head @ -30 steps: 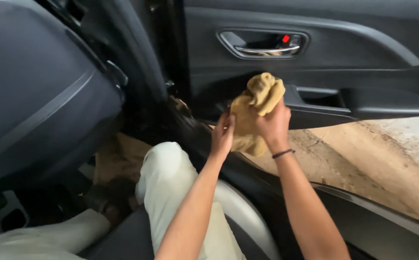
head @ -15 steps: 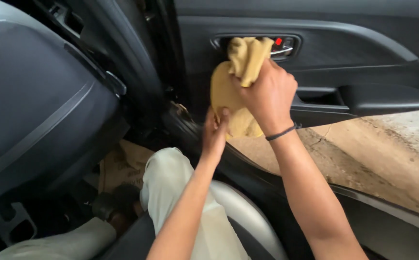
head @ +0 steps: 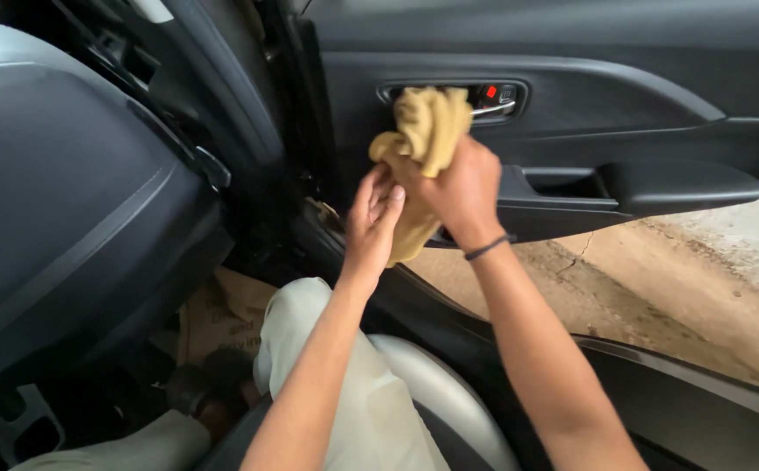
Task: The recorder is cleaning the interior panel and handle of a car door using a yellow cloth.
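**Cloth held against car door panel, both hands engaged**

Head view. The door panel (head: 571, 96) was dark, with a recessed chrome door handle (head: 491, 109) near its upper edge and a small red square marker (head: 490, 91) set in the recess just above the lever. An armrest (head: 659, 185) ran along the panel's lower part. On the floor, near the lower left, lay a brown paper mat (head: 222, 314) with faint dark print, not legible.

The yellow cloth (head: 427, 131) was bunched against the left end of the handle recess, its lower part hanging down toward the panel's bottom edge. The right hand (head: 460, 187) was closed around the bunched cloth, pressing it to the panel; a dark band (head: 488, 249) circled that wrist. The left hand (head: 372, 222) stood just beside the right, fingers extended and loosely open, fingertips touching the hanging part of the cloth. Sandy ground (head: 659, 288) showed beyond the open door.
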